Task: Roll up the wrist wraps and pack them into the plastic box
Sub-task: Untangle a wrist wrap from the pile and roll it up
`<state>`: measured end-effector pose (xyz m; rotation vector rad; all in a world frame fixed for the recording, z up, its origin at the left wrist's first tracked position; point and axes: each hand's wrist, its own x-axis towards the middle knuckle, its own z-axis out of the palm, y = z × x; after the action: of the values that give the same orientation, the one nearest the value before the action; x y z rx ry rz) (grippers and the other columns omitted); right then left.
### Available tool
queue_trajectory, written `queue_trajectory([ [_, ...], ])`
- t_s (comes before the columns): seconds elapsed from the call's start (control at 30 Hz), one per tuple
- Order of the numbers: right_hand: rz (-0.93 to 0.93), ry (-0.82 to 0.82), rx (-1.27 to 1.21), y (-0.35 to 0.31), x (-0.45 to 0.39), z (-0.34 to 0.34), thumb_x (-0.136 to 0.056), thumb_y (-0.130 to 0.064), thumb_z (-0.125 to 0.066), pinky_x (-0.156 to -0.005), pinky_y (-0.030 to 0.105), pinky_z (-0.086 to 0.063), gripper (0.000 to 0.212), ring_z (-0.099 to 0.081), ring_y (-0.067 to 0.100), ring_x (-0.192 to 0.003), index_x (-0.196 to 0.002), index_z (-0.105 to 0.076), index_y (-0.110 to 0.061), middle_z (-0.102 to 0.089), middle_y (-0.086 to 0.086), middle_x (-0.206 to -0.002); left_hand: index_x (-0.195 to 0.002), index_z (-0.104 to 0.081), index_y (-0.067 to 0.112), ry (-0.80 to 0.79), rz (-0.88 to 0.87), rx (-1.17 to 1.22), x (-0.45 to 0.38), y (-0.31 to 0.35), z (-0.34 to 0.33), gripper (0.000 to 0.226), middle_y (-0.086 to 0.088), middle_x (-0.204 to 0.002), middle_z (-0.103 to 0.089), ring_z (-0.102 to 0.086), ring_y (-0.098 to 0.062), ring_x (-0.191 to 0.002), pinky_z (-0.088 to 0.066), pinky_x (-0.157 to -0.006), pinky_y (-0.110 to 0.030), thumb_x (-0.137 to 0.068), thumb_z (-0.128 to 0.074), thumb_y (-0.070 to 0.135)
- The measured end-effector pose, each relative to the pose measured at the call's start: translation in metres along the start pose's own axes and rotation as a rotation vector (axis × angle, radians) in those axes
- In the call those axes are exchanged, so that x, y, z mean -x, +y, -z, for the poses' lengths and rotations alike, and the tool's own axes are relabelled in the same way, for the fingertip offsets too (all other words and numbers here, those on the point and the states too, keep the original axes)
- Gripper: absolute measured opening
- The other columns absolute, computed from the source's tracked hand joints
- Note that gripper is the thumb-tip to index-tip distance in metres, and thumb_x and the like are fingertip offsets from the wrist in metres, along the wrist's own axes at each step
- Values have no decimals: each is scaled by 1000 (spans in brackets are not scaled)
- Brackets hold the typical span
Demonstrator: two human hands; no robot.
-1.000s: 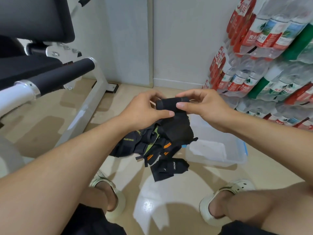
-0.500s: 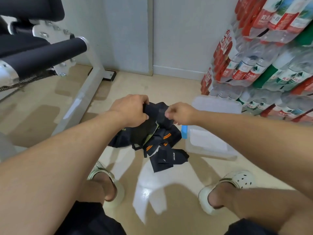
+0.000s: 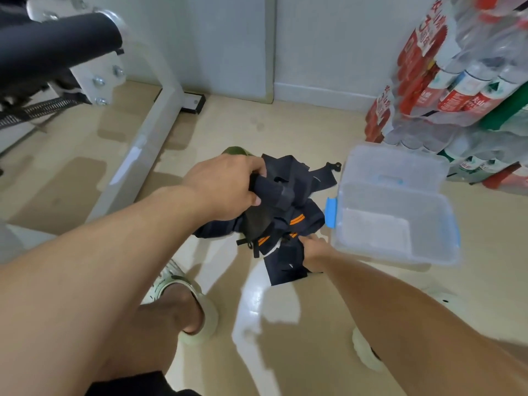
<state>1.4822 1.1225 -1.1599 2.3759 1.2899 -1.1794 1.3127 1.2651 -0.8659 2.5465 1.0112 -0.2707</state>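
A heap of black wrist wraps with orange stripes lies on the beige floor between my feet. My left hand grips a partly rolled black wrap above the heap, fingers curled round it. My right hand is low at the heap's near right edge and pinches the loose end of a black wrap that lies on the floor. The clear plastic box with blue clips stands open to the right of the heap, its lid tipped back.
A white gym machine frame with a black padded roller fills the left. Packs of bottled water are stacked at the right wall. My sandalled feet stand on either side of the heap.
My right hand has let go of the roll and dropped to the heap's near edge. My left hand keeps the rolled wrap. The view has tilted down, bringing the whole box into sight.
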Motion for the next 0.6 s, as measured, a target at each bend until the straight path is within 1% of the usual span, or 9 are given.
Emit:
queue_trajectory([
  [0.07, 1, 26, 16, -2, -1, -7, -92, -17, -56, -110, 46, -41, 64, -41, 33, -133, -152, -34, -22, -38, 8, -147, -111, -58, 34, 0, -13, 6, -2, -1, 0, 26, 17, -85, -51, -51, -17, -89, -34, -71, -31, -89, -72, 33],
  [0.13, 6, 67, 53, -4, 0, -11, -91, -19, -61, -104, 41, -42, 53, -42, 31, -129, -141, -42, -19, -43, 7, -141, -110, -58, 34, -5, -22, 5, -5, -2, 0, 26, 17, -83, -48, -52, -18, -88, -36, -72, -31, -89, -72, 32],
  [0.2, 34, 101, 144, -6, 2, -14, -94, -30, -64, -98, 38, -39, 42, -45, 28, -125, -131, -48, -17, -51, 6, -134, -110, -57, 34, -19, -17, 7, -6, -3, 0, 25, 17, -84, -47, -52, -18, -88, -35, -72, -31, -90, -72, 32],
  [0.3, 86, 101, 232, -15, 13, -3, -98, -44, -59, -91, 37, -35, 37, -54, 27, -117, -123, -52, -17, -62, 4, -123, -110, -56, 33, -56, -13, 7, -6, -2, 2, 26, 17, -85, -47, -52, -19, -90, -35, -72, -30, -90, -72, 32],
  [0.37, 113, 62, 124, -24, 22, 17, -97, -43, -62, -84, 35, -38, 34, -58, 28, -111, -119, -55, -18, -63, 4, -115, -108, -56, 32, -96, -20, 8, -5, -2, 4, 26, 17, -85, -48, -52, -19, -92, -36, -74, -30, -89, -73, 30],
  [0.43, 177, 24, -24, -31, 30, 41, -96, -39, -67, -80, 33, -40, 28, -57, 26, -101, -111, -54, -20, -59, 3, -105, -105, -57, 30, -135, -25, 15, -2, -4, 8, 25, 17, -86, -49, -53, -19, -92, -39, -75, -31, -88, -75, 29],
  [0.47, 210, 13, -87, -35, 37, 55, -95, -38, -69, -81, 32, -41, 29, -56, 24, -100, -112, -54, -20, -57, 2, -105, -104, -58, 29, -150, -26, 23, 0, -4, 10, 25, 16, -87, -51, -54, -19, -91, -40, -76, -31, -87, -76, 28],
  [0.53, 263, 44, -238, -41, 52, 84, -93, -39, -72, -89, 33, -47, 35, -60, 23, -104, -119, -58, -19, -60, 0, -110, -103, -59, 29, -172, -27, 37, 4, -4, 14, 25, 14, -90, -55, -56, -17, -90, -42, -76, -32, -86, -77, 28],
  [0.6, 282, 86, -451, -48, 70, 115, -90, -38, -77, -94, 30, -52, 27, -64, 19, -102, -108, -65, -23, -66, -2, -107, -102, -59, 30, -173, -41, 48, 9, -4, 18, 25, 11, -93, -60, -58, -17, -90, -46, -78, -34, -85, -78, 28],
])
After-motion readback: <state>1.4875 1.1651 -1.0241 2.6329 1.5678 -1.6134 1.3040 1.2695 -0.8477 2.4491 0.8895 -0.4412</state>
